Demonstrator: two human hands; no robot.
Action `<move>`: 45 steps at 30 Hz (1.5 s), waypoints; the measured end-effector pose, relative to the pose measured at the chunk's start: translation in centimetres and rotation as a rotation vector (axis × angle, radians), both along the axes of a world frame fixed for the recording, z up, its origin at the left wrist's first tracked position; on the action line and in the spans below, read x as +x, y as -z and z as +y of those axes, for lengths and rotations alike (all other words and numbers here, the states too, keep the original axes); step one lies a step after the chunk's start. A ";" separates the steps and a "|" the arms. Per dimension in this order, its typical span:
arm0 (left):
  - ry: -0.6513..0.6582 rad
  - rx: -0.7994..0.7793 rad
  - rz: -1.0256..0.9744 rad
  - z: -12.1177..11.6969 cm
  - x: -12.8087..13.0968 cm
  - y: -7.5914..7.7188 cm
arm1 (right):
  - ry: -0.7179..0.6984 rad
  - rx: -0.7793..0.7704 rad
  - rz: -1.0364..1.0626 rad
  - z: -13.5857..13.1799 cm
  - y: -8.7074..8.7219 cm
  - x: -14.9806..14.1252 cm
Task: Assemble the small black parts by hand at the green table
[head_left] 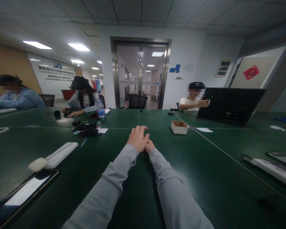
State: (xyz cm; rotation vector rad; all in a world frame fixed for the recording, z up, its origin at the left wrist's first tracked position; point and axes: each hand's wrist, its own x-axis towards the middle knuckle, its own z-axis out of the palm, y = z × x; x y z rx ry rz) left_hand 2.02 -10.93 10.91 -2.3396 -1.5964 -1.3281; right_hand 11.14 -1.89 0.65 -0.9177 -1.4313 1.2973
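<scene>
Both my hands are held out over the dark green table (138, 197), close together in the middle of the head view. My left hand (137, 138) is slightly higher, its fingers loosely bent and its thumb apart, with nothing visible in it. Against its thumb side lies my right hand (149, 146), its fingers mostly hidden behind the left hand. Whether it holds anything cannot be made out. Grey sleeves cover both forearms. Beyond my hands to the right stands a small open cardboard box (179, 129), not touched by either hand.
At left lie a phone (26, 194), a white rounded object (38, 164) and a long white case (62, 154). A dark bundle (85, 128) and a water bottle (101, 109) are farther back. A large black monitor (231, 105) stands at right. Three people sit around the table.
</scene>
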 end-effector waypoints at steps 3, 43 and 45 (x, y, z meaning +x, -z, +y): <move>-0.160 -0.194 -0.185 4.7 -1.9 5.3 | -0.007 -0.014 -0.029 -0.3 -0.1 -0.4; 0.138 -0.396 -0.750 6.2 -4.1 10.6 | -0.003 -0.155 0.059 0.0 -0.1 0.3; 0.144 -0.414 -0.758 6.3 -4.2 10.8 | -0.009 -0.154 0.059 0.1 0.0 0.3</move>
